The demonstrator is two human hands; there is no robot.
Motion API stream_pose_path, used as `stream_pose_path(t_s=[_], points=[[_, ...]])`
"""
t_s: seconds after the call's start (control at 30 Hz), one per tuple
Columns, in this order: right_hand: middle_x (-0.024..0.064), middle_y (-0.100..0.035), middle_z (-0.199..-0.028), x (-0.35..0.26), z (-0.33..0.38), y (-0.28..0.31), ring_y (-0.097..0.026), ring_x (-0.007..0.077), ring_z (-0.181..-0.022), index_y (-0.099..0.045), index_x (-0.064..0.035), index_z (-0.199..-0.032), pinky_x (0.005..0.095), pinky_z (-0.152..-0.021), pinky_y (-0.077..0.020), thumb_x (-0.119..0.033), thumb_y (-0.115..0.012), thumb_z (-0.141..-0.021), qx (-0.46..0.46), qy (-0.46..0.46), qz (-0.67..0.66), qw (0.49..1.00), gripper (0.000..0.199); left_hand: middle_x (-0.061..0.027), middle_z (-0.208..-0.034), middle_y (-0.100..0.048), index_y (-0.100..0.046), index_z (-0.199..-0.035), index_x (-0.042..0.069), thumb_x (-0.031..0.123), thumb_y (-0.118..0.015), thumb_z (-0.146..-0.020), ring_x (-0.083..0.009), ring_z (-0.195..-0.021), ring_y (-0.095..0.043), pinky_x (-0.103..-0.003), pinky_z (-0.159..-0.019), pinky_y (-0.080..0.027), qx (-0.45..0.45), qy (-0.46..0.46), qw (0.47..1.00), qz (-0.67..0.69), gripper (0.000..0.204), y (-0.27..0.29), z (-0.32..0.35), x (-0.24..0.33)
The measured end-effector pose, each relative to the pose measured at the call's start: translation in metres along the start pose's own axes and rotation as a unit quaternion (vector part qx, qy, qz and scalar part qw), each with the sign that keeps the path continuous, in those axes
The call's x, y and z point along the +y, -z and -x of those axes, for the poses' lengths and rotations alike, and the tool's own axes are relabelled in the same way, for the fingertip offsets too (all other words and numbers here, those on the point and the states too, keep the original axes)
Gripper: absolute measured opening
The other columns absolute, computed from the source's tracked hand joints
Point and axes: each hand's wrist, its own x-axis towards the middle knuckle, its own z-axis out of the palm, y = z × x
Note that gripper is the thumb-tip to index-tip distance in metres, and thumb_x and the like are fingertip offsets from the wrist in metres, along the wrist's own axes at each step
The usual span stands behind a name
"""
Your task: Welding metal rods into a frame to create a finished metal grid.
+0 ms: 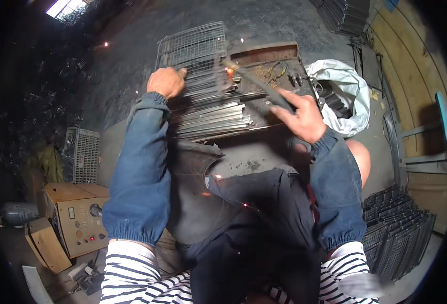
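My left hand (166, 82) is closed at the left edge of a metal wire rack (192, 43), its fingers curled and partly hidden. A welding torch (266, 88) with a dark handle is gripped in my right hand (304, 115). The torch's tip is blurred and meets the rack's right edge, where an orange glow shows and sparks fly. Below the rack, several flat metal bars (216, 119) lie side by side. Blue sleeve covers reach over both my forearms.
Beyond the torch is a rusty tray (266, 54) with scraps. A white sack (357, 99) holding dark pieces stands at the right. Stacked wire grids (398, 230) lie lower right. A welding machine (79, 223) stands lower left, near a pale wire crate (84, 154).
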Motion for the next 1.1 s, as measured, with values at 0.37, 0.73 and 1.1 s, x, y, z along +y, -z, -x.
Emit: stream_pose_path(t_s=[0.37, 0.73, 1.1], points=[[0.0261, -0.072, -0.108, 0.008, 0.015, 0.015, -0.074, 0.0295, -0.1, -0.062, 0.0077, -0.125, 0.0333, -0.088, -0.055, -0.014, -0.078, -0.083, 0.048, -0.002, 0.08, 0.996, 0.05, -0.0163, -0.134, -0.061, -0.059, -0.132, 0.0, 0.017, -0.057, -0.091, -0.0338, -0.129, -0.051, -0.047, -0.105, -0.045, 0.204, -0.253, 0.944, 0.064, 0.045, -0.054, 0.01, 0.053], [0.0279, -0.07, -0.1, 0.025, -0.018, -0.011, -0.074, 0.0342, -0.086, -0.062, 0.009, -0.124, 0.037, -0.078, -0.056, -0.024, -0.075, -0.089, 0.025, -0.023, 0.104, 0.994, 0.049, -0.015, -0.135, -0.06, -0.058, -0.134, 0.001, 0.013, -0.052, -0.088, -0.0316, -0.131, -0.05, -0.053, -0.104, -0.043, 0.219, -0.185, 0.957, 0.032, 0.048, -0.06, 0.006, 0.084], [0.0269, -0.07, -0.099, 0.026, -0.023, -0.016, -0.069, 0.0418, -0.093, -0.065, 0.0035, -0.119, 0.0454, -0.085, -0.0534, -0.031, -0.071, -0.091, 0.002, -0.036, 0.099, 0.994, 0.045, -0.0161, -0.127, -0.062, -0.062, -0.12, 0.001, 0.013, -0.059, -0.083, -0.0332, -0.122, -0.052, -0.051, -0.095, -0.047, 0.206, -0.195, 0.959, 0.026, 0.039, -0.058, 0.009, 0.082]])
